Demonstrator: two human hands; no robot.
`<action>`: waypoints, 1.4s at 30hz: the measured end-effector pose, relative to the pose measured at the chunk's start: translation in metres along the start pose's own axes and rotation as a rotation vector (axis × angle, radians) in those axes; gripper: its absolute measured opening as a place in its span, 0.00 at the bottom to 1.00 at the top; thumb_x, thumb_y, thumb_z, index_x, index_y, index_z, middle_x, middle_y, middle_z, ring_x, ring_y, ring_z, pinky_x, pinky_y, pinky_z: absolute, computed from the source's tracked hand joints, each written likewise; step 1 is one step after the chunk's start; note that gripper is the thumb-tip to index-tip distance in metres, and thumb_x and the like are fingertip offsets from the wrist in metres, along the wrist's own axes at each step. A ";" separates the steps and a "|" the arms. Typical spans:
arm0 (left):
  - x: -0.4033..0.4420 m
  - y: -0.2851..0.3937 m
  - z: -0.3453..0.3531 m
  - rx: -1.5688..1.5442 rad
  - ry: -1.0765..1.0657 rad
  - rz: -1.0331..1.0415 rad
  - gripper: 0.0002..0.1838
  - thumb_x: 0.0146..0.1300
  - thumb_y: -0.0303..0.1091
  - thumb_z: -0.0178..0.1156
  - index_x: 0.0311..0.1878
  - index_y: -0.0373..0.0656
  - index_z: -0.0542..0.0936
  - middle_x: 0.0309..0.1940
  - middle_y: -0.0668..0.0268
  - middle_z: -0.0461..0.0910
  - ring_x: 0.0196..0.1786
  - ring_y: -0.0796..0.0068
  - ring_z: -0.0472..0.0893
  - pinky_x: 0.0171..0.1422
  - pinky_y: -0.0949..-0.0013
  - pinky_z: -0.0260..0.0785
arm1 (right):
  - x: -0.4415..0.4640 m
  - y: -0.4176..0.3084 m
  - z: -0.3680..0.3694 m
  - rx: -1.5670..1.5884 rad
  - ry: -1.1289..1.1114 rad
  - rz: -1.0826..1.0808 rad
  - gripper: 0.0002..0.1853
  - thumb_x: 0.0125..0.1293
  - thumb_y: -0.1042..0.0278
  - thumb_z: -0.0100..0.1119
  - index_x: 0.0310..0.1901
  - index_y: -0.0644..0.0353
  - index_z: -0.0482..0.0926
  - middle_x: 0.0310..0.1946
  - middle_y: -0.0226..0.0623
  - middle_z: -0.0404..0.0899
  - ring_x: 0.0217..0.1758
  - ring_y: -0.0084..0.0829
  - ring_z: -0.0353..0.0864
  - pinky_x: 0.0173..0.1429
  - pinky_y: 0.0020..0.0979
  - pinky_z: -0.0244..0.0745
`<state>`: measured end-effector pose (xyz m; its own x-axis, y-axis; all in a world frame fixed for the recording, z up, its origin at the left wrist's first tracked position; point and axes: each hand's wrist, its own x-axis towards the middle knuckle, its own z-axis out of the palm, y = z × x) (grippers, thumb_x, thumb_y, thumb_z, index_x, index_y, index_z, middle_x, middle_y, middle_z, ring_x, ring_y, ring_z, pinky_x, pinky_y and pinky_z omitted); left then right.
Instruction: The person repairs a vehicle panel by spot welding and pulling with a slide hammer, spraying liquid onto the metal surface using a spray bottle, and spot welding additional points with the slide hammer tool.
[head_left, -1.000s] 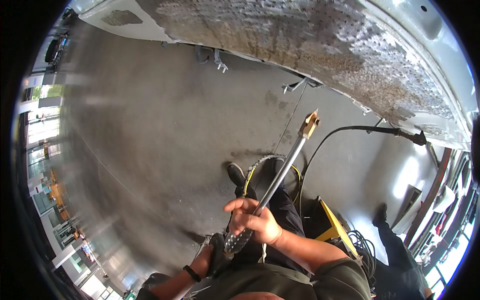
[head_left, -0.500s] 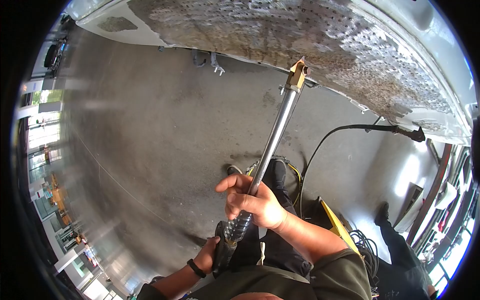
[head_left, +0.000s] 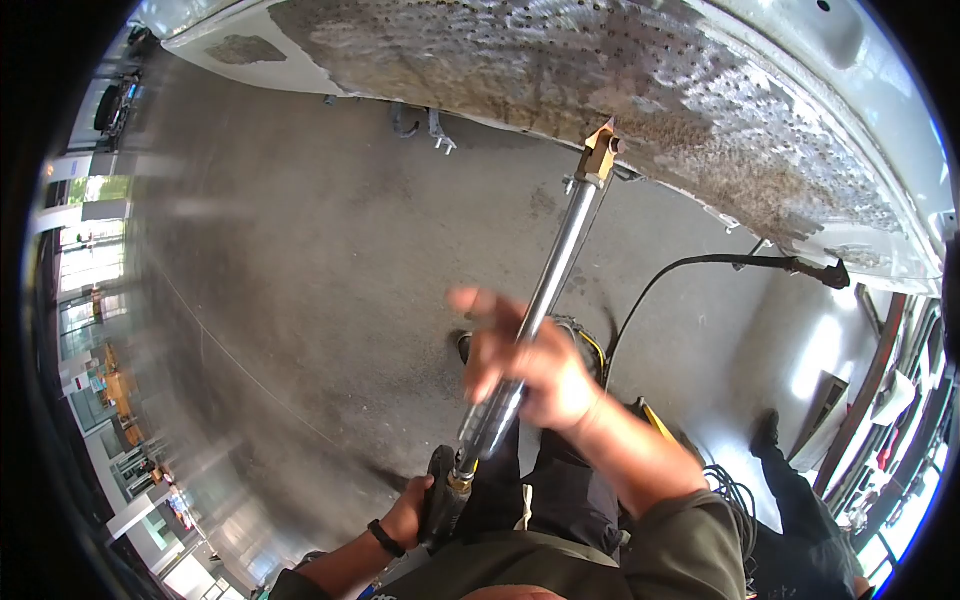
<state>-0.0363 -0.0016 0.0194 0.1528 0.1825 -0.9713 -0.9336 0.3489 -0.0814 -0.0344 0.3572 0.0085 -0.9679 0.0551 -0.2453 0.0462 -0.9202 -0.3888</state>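
Silver metal, long and straight, the rod tool (head_left: 558, 274) slants up beyond both hands. The left hand (head_left: 405, 512) has its grip closed round the black handle (head_left: 442, 515) at the near end; the right hand (head_left: 550, 380), blurred, crosses the shaft, how firmly I can't tell. The blocky brass-coloured head (head_left: 599, 155) points at the pitted grey-brown metal panel (head_left: 500, 60).

We face the panel (head_left: 480, 60); the tool (head_left: 568, 245) points at it, our left hand (head_left: 408, 510) at its rear, our right hand (head_left: 550, 380) farther forward; right of the tool runs the cable (head_left: 740, 258).
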 end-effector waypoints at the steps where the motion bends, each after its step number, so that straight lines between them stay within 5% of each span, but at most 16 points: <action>1: 0.000 -0.003 -0.004 0.031 0.018 0.015 0.35 0.74 0.68 0.49 0.52 0.42 0.84 0.34 0.61 0.87 0.33 0.66 0.87 0.40 0.61 0.82 | 0.012 -0.016 -0.013 -0.022 -0.008 -0.044 0.45 0.65 0.69 0.67 0.80 0.71 0.56 0.28 0.35 0.81 0.35 0.30 0.86 0.47 0.28 0.80; 3: 0.003 -0.007 -0.008 0.092 0.047 0.045 0.37 0.73 0.70 0.49 0.54 0.41 0.83 0.36 0.61 0.87 0.34 0.66 0.87 0.41 0.61 0.82 | 0.040 -0.051 -0.033 0.058 -0.070 -0.186 0.35 0.74 0.62 0.61 0.78 0.67 0.62 0.27 0.35 0.81 0.33 0.32 0.86 0.46 0.37 0.81; 5: 0.006 -0.011 -0.013 0.149 0.033 0.082 0.37 0.73 0.70 0.49 0.56 0.42 0.82 0.37 0.61 0.87 0.34 0.66 0.87 0.41 0.61 0.83 | 0.049 -0.069 -0.030 0.106 0.005 -0.233 0.35 0.73 0.62 0.64 0.77 0.63 0.64 0.26 0.32 0.81 0.30 0.30 0.84 0.43 0.34 0.82; 8: -0.003 -0.003 -0.006 0.126 0.018 0.058 0.35 0.74 0.69 0.50 0.58 0.44 0.81 0.37 0.63 0.86 0.33 0.66 0.86 0.41 0.60 0.83 | 0.019 -0.001 -0.013 0.047 -0.080 -0.304 0.32 0.72 0.58 0.67 0.71 0.67 0.69 0.26 0.32 0.83 0.26 0.28 0.83 0.37 0.33 0.82; 9: -0.005 0.001 -0.002 0.099 0.016 0.039 0.35 0.74 0.69 0.50 0.59 0.45 0.81 0.36 0.63 0.86 0.33 0.66 0.86 0.40 0.60 0.83 | -0.003 0.034 -0.004 0.061 -0.087 -0.088 0.31 0.70 0.60 0.69 0.68 0.69 0.71 0.26 0.34 0.82 0.27 0.29 0.83 0.40 0.34 0.81; 12: 0.001 -0.019 -0.017 0.312 0.034 0.206 0.29 0.76 0.64 0.52 0.59 0.47 0.80 0.33 0.65 0.85 0.31 0.67 0.85 0.38 0.60 0.83 | -0.035 0.095 0.009 0.094 0.003 0.104 0.23 0.67 0.76 0.61 0.63 0.70 0.75 0.26 0.32 0.77 0.32 0.29 0.82 0.44 0.35 0.79; 13: 0.005 -0.022 -0.022 0.298 0.049 0.190 0.27 0.76 0.62 0.53 0.59 0.47 0.80 0.33 0.66 0.84 0.31 0.67 0.85 0.38 0.60 0.83 | -0.037 0.102 0.007 0.106 0.014 0.096 0.21 0.71 0.74 0.59 0.65 0.69 0.75 0.30 0.29 0.80 0.34 0.23 0.83 0.44 0.27 0.78; 15: 0.004 -0.026 -0.022 -0.010 0.103 -0.077 0.23 0.77 0.58 0.54 0.57 0.48 0.80 0.32 0.67 0.84 0.30 0.68 0.85 0.36 0.61 0.82 | -0.041 0.102 0.002 0.074 0.092 0.112 0.21 0.71 0.74 0.60 0.64 0.68 0.75 0.30 0.29 0.80 0.34 0.22 0.83 0.44 0.26 0.78; 21: 0.005 0.006 0.018 0.155 0.043 0.054 0.27 0.81 0.60 0.45 0.53 0.45 0.80 0.32 0.66 0.84 0.31 0.70 0.85 0.34 0.65 0.81 | -0.022 0.065 0.006 0.019 0.061 0.090 0.21 0.69 0.76 0.60 0.62 0.70 0.75 0.27 0.30 0.75 0.33 0.28 0.82 0.44 0.33 0.79; 28: 0.005 0.008 0.014 0.158 -0.064 0.120 0.29 0.81 0.61 0.43 0.52 0.43 0.80 0.33 0.65 0.84 0.31 0.69 0.85 0.37 0.64 0.81 | -0.015 0.061 0.004 0.024 -0.010 0.024 0.19 0.74 0.71 0.59 0.64 0.67 0.76 0.31 0.29 0.82 0.35 0.21 0.83 0.45 0.25 0.76; 31: -0.004 0.014 0.027 0.032 -0.041 0.069 0.18 0.82 0.44 0.46 0.55 0.44 0.82 0.43 0.75 0.84 0.43 0.83 0.81 0.50 0.74 0.75 | -0.014 0.058 0.003 0.019 -0.013 0.016 0.18 0.75 0.71 0.59 0.63 0.67 0.76 0.32 0.30 0.82 0.35 0.21 0.83 0.45 0.26 0.76; 34: 0.006 0.009 0.015 0.165 -0.044 0.088 0.29 0.82 0.61 0.43 0.52 0.43 0.81 0.32 0.65 0.84 0.31 0.69 0.85 0.38 0.64 0.81 | -0.014 0.054 0.004 -0.009 0.005 0.024 0.18 0.74 0.71 0.59 0.62 0.67 0.76 0.32 0.30 0.82 0.35 0.22 0.83 0.46 0.26 0.76; 42: 0.012 -0.003 -0.007 0.188 -0.033 0.069 0.27 0.83 0.59 0.43 0.56 0.44 0.80 0.33 0.64 0.84 0.30 0.69 0.84 0.37 0.63 0.81 | -0.017 0.050 0.009 0.011 0.008 0.026 0.19 0.74 0.70 0.59 0.63 0.67 0.75 0.32 0.30 0.81 0.36 0.23 0.83 0.47 0.27 0.77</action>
<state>-0.0338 -0.0067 0.0070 0.1038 0.2411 -0.9649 -0.8658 0.4994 0.0317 -0.0179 0.3070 0.0016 -0.9644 0.0340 -0.2624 0.0686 -0.9257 -0.3721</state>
